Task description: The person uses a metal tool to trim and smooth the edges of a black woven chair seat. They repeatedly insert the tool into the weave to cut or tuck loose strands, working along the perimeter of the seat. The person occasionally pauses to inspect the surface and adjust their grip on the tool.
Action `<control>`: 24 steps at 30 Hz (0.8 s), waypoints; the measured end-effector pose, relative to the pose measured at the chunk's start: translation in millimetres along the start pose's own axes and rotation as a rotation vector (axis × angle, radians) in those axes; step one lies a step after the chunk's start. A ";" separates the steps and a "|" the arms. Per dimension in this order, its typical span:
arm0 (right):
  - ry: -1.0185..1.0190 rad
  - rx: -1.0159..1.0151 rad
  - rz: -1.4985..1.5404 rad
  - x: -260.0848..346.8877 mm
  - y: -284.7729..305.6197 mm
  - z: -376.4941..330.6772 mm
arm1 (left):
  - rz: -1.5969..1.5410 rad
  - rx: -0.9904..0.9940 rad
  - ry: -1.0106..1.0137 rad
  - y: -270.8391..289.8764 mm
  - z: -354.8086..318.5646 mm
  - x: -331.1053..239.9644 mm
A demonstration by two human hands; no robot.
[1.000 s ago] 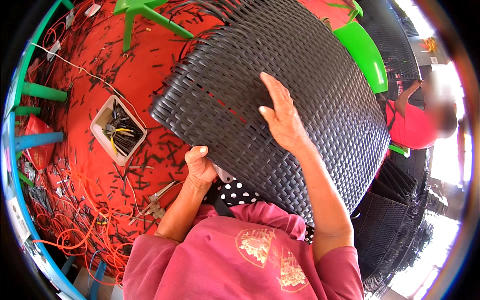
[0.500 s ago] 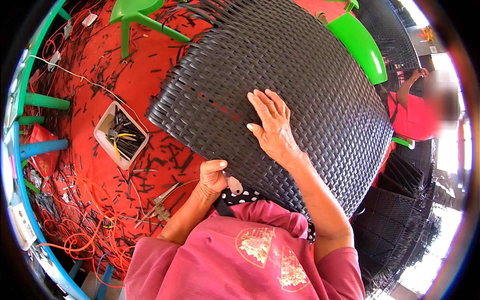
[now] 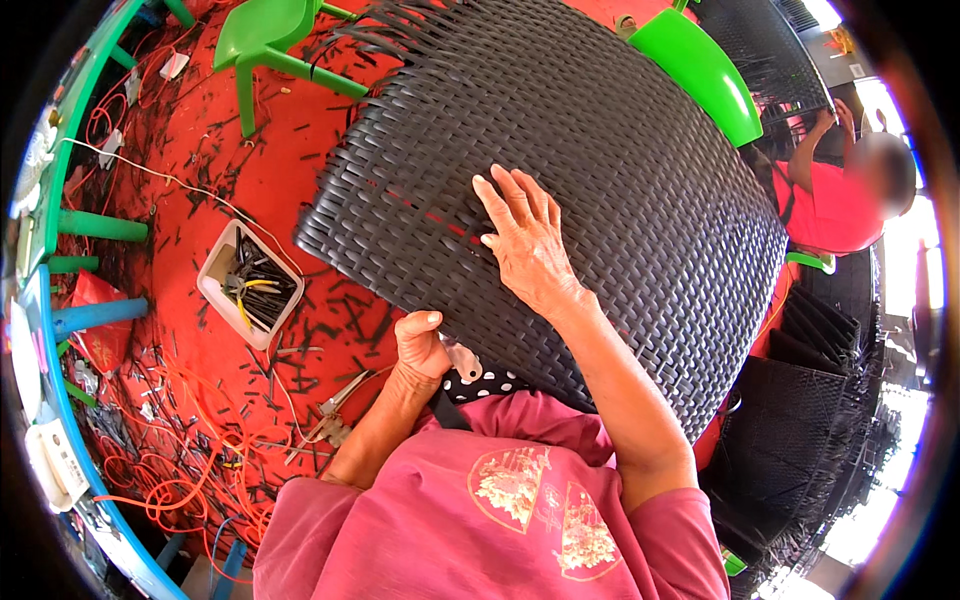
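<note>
A large panel woven from black flat plastic strips lies in front of me, with loose strip ends at its far left. My right hand rests palm down on the weave, its fingers stretched out and a little apart. Beside its fingertips a narrow slit in the weave shows red. My left hand is closed in a fist at the panel's near left edge, thumb on top. Right against this fist is a pale pinkish, rounded piece with a small hole. What lies inside the fist is hidden.
Left on the red floor stands a white bin of black strips and yellow-handled pliers. Strip scraps and orange hose lie around. Green chairs stand at the far side; a co-worker in red sits at right.
My right hand has shifted slightly left and away from me over the weave. The left fist stays at the panel's edge. The co-worker's hands have moved up.
</note>
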State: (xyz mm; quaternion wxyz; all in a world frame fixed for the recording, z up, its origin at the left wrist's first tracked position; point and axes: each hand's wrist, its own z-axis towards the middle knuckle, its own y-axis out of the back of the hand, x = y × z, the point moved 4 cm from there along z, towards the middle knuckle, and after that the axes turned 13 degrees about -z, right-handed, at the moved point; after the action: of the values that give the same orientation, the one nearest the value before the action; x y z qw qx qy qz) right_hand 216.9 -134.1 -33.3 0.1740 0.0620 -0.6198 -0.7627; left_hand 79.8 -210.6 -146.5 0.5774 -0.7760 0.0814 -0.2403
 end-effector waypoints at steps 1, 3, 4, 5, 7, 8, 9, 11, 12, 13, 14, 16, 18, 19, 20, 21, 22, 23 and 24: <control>-0.013 -0.016 0.033 -1.0 1.2 -0.3 | -0.002 -0.002 0.006 0.1 0.1 0.1; -0.030 -0.050 0.179 -9.2 3.8 0.1 | -0.009 -0.008 0.019 0.1 0.0 1.8; -0.033 -0.068 0.291 -16.1 8.3 1.2 | -0.016 0.017 0.032 -0.5 0.1 2.2; -0.057 -0.108 0.348 -20.5 15.0 0.5 | -0.023 0.042 0.046 -1.3 1.0 2.2; -0.054 -0.068 0.341 -22.8 23.3 -4.0 | -0.029 0.072 0.044 -1.3 2.5 4.7; -0.049 -0.041 0.311 -22.1 23.9 -7.7 | -0.024 0.076 0.033 -1.1 3.1 5.4; -0.030 -0.033 0.298 -19.5 22.8 -13.3 | -0.018 0.082 0.024 -2.0 4.9 6.3; -0.024 0.005 0.267 -13.1 21.5 -18.7 | -0.001 0.080 0.017 -6.1 7.0 8.2; -0.025 -0.004 0.255 -12.2 20.0 -18.6 | 0.011 0.072 0.013 -7.7 5.5 8.7; -0.025 -0.013 0.244 -12.3 17.7 -18.3 | 0.026 0.054 -0.005 -8.1 4.1 8.9; -0.025 -0.021 0.232 -12.8 16.5 -18.0 | 0.040 0.036 -0.024 -8.3 2.6 9.4; -0.006 -0.011 0.203 -11.9 16.5 -15.8 | 0.071 0.012 -0.053 -9.3 0.5 8.0; 0.009 -0.002 0.171 -11.1 17.9 -12.8 | 0.101 0.001 -0.064 -10.1 -0.5 7.1; 0.014 0.003 0.152 -10.6 18.8 -10.9 | 0.095 0.008 -0.059 -9.8 -0.4 7.4; 0.020 0.008 0.134 -10.6 18.8 -9.6 | 0.090 0.015 -0.054 -9.2 0.3 7.6; 0.010 -0.002 0.164 -12.4 18.0 -9.2 | 0.084 0.023 -0.050 -8.6 0.8 7.8; 0.001 -0.012 0.194 -14.7 17.0 -9.4 | 0.083 0.023 -0.045 -8.8 1.0 7.9; -0.010 -0.023 0.224 -16.7 15.8 -9.5 | 0.082 0.022 -0.038 -9.6 1.2 7.9; -0.033 -0.018 0.235 -18.6 14.3 -10.4 | 0.081 0.021 -0.029 -10.1 0.8 8.8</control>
State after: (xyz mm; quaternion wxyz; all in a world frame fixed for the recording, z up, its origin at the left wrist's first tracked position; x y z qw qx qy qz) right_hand 240.2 -139.7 -24.0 0.2526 -0.0252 -0.6189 -0.7433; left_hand 86.3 -210.3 -134.7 0.5958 -0.7695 0.1020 -0.2062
